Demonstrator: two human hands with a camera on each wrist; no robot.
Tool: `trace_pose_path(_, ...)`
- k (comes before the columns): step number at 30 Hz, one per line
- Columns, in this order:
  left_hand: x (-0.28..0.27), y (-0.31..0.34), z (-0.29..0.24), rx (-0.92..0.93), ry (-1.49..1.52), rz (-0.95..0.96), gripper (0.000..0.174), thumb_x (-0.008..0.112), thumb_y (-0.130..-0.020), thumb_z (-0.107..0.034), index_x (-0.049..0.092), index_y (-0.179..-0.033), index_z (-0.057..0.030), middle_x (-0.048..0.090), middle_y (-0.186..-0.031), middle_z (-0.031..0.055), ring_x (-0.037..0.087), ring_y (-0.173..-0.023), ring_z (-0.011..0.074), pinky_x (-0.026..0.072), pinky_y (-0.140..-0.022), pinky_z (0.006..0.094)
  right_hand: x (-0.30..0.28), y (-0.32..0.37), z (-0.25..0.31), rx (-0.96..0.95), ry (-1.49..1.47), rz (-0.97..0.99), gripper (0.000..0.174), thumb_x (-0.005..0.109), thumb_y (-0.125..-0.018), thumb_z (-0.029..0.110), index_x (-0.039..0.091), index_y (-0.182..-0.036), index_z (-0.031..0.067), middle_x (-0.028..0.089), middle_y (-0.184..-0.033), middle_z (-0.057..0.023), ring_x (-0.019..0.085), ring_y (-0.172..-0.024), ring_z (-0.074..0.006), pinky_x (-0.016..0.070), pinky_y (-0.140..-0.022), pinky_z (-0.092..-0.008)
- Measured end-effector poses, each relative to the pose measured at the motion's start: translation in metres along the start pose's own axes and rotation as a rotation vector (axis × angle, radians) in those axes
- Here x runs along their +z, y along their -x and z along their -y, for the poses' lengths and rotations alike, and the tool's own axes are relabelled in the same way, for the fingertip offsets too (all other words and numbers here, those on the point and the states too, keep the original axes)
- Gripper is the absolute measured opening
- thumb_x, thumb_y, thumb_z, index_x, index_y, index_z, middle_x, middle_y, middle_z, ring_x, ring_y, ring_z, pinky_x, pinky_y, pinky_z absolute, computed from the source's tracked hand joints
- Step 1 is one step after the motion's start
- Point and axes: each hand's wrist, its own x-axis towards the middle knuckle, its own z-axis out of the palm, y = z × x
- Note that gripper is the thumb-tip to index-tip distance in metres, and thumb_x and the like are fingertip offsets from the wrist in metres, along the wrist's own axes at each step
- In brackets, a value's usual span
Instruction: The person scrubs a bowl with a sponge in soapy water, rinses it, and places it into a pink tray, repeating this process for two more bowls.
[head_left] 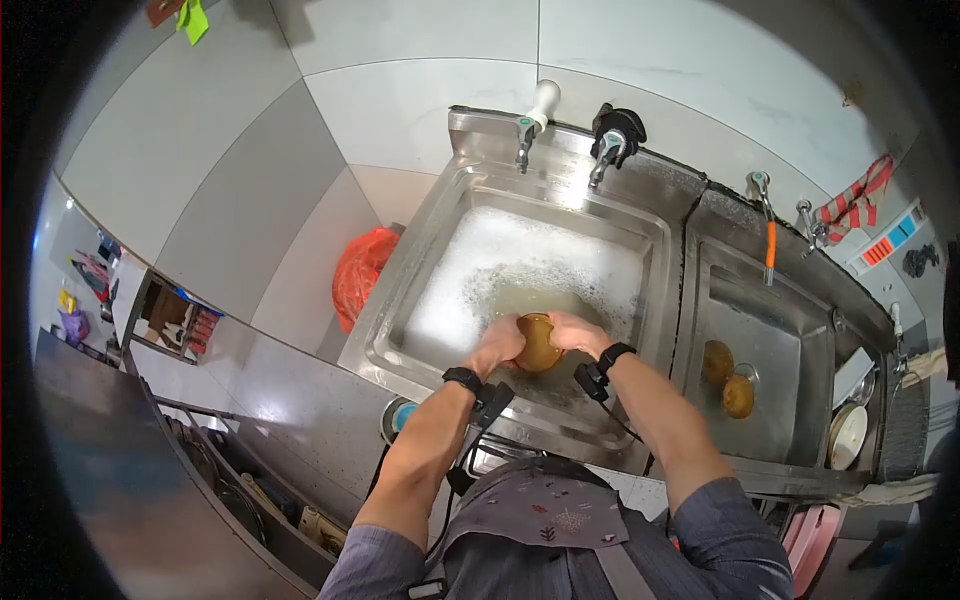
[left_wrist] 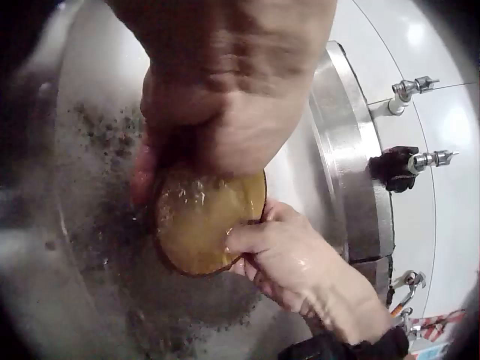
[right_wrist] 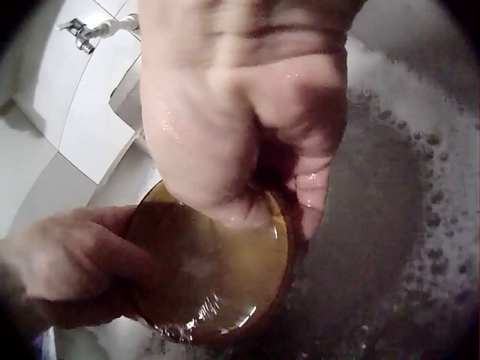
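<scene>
An amber glass bowl (head_left: 541, 352) is held between both hands over the soapy water of the large sink basin (head_left: 405, 350). My left hand (head_left: 503, 340) grips its left rim. On the opposite side my right hand (head_left: 574, 331) holds the rim, its thumb inside the bowl, as the left wrist view shows. A wet sheen covers the inside of the bowl (right_wrist: 214, 277) in the right wrist view. White suds (head_left: 470, 245) float around a patch of murky water beneath it.
Two amber glass dishes (head_left: 738, 398) sit in the right-hand basin (head_left: 790, 420), with a white bowl (head_left: 848, 437) at its far right. Taps (head_left: 606, 150) line the back wall, one with an orange hose (head_left: 771, 250). A red plastic bag (head_left: 362, 270) hangs left of the sink.
</scene>
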Motion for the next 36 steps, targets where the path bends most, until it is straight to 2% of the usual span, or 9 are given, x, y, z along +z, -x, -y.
trace_pose_path(4, 0.012, -0.021, 0.030, 0.086, -0.289, -0.266, 0.035, 0.056, -0.087, -0.011, 0.064, -0.120, -0.0038, 0.069, -0.112, 0.0253, 0.068, -0.102, 0.0433, 0.0572, -0.087, 0.0475, 0.015, -0.022, -0.027, -0.083, 0.052, 0.145, 0.039, 0.061, -0.084, 0.016, 0.065, -0.120, 0.0013, 0.070, -0.106, -0.0232, 0.071, -0.091, -0.0322, 0.0548, -0.074, -0.0425)
trace_pose_path(11, -0.040, -0.016, 0.019, -0.057, -0.216, -0.357, 0.036, 0.054, -0.088, -0.012, 0.058, -0.122, 0.0009, 0.066, -0.114, 0.0306, 0.064, -0.108, 0.0474, 0.0525, -0.094, 0.0498, 0.049, 0.019, -0.001, -0.152, 0.288, 0.074, 0.054, 0.065, -0.083, 0.034, 0.064, -0.129, 0.0053, 0.066, -0.129, -0.0165, 0.062, -0.118, -0.0306, 0.0500, -0.094, -0.0420)
trace_pose_path(16, -0.048, -0.022, 0.033, -0.097, -0.212, -0.342, 0.038, 0.053, -0.088, -0.012, 0.052, -0.121, 0.0084, 0.062, -0.115, 0.0364, 0.062, -0.110, 0.0482, 0.0509, -0.097, 0.0495, 0.032, 0.017, 0.051, -0.001, 0.541, 0.643, 0.074, 0.063, -0.083, 0.029, 0.040, -0.151, 0.0087, 0.053, -0.145, -0.0158, 0.056, -0.128, -0.0340, 0.0468, -0.103, -0.0423)
trace_pose_path(20, -0.053, -0.024, 0.033, -0.128, -0.097, -0.486, 0.040, 0.053, -0.088, -0.010, 0.050, -0.123, 0.0078, 0.059, -0.117, 0.0370, 0.061, -0.110, 0.0500, 0.0503, -0.098, 0.0496, 0.061, -0.018, 0.048, -0.228, 0.485, 0.210, 0.068, 0.057, -0.086, 0.023, 0.041, -0.150, 0.0053, 0.053, -0.144, -0.0210, 0.055, -0.128, -0.0355, 0.0461, -0.104, -0.0428)
trace_pose_path(23, -0.064, -0.013, 0.027, -0.130, -0.061, -0.536, 0.042, 0.053, -0.086, -0.009, 0.049, -0.124, 0.0081, 0.057, -0.118, 0.0363, 0.060, -0.110, 0.0507, 0.0505, -0.098, 0.0493, 0.082, -0.028, 0.043, -0.395, 0.402, 0.064, 0.041, 0.049, -0.087, 0.012, 0.064, -0.123, -0.0019, 0.060, -0.133, -0.0246, 0.057, -0.125, -0.0374, 0.0481, -0.101, -0.0432)
trace_pose_path(26, -0.068, -0.011, 0.033, -0.149, -0.096, -0.567, 0.043, 0.056, -0.085, -0.009, 0.049, -0.124, 0.0076, 0.057, -0.117, 0.0343, 0.062, -0.108, 0.0489, 0.0508, -0.097, 0.0493, 0.097, -0.063, 0.030, -0.514, 0.676, 0.356, 0.036, 0.050, -0.088, 0.012, 0.067, -0.115, -0.0039, 0.065, -0.125, -0.0226, 0.063, -0.116, -0.0369, 0.0509, -0.095, -0.0452)
trace_pose_path(32, -0.068, -0.008, 0.029, -0.225, -0.060, -0.368, 0.042, 0.058, -0.086, -0.010, 0.055, -0.125, 0.0054, 0.059, -0.122, 0.0319, 0.066, -0.103, 0.0449, 0.0600, -0.081, 0.0464, 0.016, 0.002, 0.059, -0.145, 0.685, 0.475, 0.039, 0.066, -0.084, 0.027, 0.070, -0.118, 0.0075, 0.073, -0.106, -0.0129, 0.070, -0.094, -0.0300, 0.0554, -0.076, -0.0411)
trace_pose_path(34, -0.069, -0.003, 0.017, -0.245, 0.152, -0.251, 0.039, 0.056, -0.088, -0.009, 0.058, -0.124, 0.0062, 0.062, -0.123, 0.0309, 0.071, -0.094, 0.0427, 0.0633, -0.062, 0.0434, -0.004, -0.003, 0.031, -0.125, 0.418, 0.278, 0.049, 0.069, -0.085, 0.028, 0.064, -0.129, 0.0061, 0.071, -0.107, -0.0143, 0.069, -0.091, -0.0265, 0.0558, -0.075, -0.0392)
trace_pose_path(36, -0.066, 0.002, 0.001, -0.238, 0.159, -0.215, 0.038, 0.056, -0.088, -0.007, 0.058, -0.123, 0.0071, 0.063, -0.121, 0.0301, 0.072, -0.091, 0.0412, 0.0632, -0.057, 0.0429, -0.024, -0.013, 0.026, -0.037, 0.159, 0.240, 0.050, 0.068, -0.088, 0.025, 0.060, -0.130, 0.0007, 0.069, -0.110, -0.0151, 0.068, -0.093, -0.0251, 0.0552, -0.077, -0.0378)
